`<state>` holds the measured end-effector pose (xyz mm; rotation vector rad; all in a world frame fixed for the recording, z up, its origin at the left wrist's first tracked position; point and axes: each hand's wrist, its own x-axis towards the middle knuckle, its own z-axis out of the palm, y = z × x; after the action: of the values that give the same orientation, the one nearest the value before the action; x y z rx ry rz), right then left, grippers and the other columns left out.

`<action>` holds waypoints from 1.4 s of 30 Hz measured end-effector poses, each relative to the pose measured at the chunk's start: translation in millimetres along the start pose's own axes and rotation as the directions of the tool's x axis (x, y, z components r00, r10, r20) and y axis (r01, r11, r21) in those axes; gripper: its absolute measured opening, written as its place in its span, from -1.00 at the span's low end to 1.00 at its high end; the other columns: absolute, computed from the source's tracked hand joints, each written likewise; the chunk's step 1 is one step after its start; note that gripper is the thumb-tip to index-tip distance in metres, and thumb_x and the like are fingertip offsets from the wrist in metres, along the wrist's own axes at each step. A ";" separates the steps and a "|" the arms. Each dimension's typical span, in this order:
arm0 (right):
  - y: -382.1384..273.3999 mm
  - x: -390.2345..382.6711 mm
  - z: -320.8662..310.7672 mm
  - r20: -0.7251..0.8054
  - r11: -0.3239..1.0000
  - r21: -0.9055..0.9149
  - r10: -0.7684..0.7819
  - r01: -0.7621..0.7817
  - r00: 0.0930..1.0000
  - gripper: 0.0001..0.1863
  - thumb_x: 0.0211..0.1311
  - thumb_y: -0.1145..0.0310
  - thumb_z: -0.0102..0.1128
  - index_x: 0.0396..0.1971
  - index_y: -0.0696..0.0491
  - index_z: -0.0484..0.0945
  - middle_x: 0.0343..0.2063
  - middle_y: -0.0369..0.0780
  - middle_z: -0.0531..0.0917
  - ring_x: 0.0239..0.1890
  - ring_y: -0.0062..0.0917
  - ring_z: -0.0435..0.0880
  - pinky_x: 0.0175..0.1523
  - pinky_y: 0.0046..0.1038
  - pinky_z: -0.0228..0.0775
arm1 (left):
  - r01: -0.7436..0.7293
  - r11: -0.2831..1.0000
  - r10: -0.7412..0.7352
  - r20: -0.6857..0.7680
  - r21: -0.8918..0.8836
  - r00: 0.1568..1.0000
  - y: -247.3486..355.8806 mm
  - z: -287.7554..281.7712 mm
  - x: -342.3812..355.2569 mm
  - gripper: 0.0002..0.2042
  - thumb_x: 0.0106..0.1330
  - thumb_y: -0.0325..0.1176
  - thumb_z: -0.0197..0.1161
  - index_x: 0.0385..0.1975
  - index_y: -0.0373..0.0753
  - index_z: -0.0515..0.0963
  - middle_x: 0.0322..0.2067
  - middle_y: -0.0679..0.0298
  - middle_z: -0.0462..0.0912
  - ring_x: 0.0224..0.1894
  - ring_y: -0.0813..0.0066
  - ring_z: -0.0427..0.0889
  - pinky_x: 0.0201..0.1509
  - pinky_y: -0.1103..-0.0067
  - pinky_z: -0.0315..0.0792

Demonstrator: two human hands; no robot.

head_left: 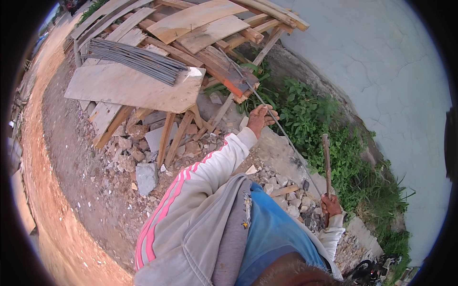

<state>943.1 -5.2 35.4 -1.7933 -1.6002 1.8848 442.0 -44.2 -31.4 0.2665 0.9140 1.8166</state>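
A long, thin grey metal rod (292, 143) slants down to the right, its upper part lying across a reddish-painted plank (226, 76) on the wood pile. My left hand (261, 118) has its fingers round the rod near the middle of the view. Lower right, my right hand (330, 205) grips the rod's lower part together with a short, brownish upright bar (327, 162). Whether that bar is wood or metal I cannot tell.
A plywood sheet (129, 90) on timber supports carries a bundle of grey rods (129, 59). Broken rubble (150, 178) covers the ground beneath and beside me. Green weeds (310, 114) line a pale cracked wall (391, 71) at right. A dirt road (36, 143) curves along the left.
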 end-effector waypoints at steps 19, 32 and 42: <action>45.8 -67.9 97.0 -0.137 0.983 0.179 0.069 -0.044 0.988 -0.67 0.32 0.19 0.34 -0.54 0.03 0.46 -0.76 -0.40 0.39 -0.79 -0.72 0.29 -0.72 -0.58 0.04 | 0.020 0.997 -0.022 0.033 0.073 0.999 4.2 -13.5 -17.7 -0.77 0.60 -0.18 -0.05 -0.09 -0.18 0.48 -0.28 0.28 0.66 -0.16 0.37 0.75 -0.09 0.50 0.61; 3.5 25.0 49.0 -0.165 0.981 -0.044 -0.196 0.192 0.967 -0.71 0.28 0.21 0.39 -0.51 -0.02 0.47 -0.72 -0.42 0.45 -0.76 -0.72 0.33 -0.70 -0.59 0.08 | -0.051 0.850 -0.006 0.106 0.524 0.994 51.7 -28.9 -41.0 -0.71 0.54 -0.27 0.06 0.06 -0.31 0.56 -0.14 0.26 0.68 -0.14 0.52 0.68 -0.01 0.51 0.57; -59.7 91.2 173.3 -0.318 0.828 -0.240 -0.560 0.506 0.765 -0.64 0.31 0.22 0.37 -0.54 0.16 0.50 -0.65 -0.36 0.41 -0.53 -0.65 0.32 -0.43 -0.47 0.19 | -0.437 0.209 0.572 0.253 0.875 0.780 232.8 -40.3 30.0 -0.64 0.42 -0.14 0.20 0.01 -0.29 0.62 -0.15 0.10 0.72 -0.10 0.16 0.69 0.07 0.40 0.53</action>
<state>748.3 -20.5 -25.7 -1.4015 -1.8605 1.1191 243.0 -76.6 95.3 1.3279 2.1011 1.6761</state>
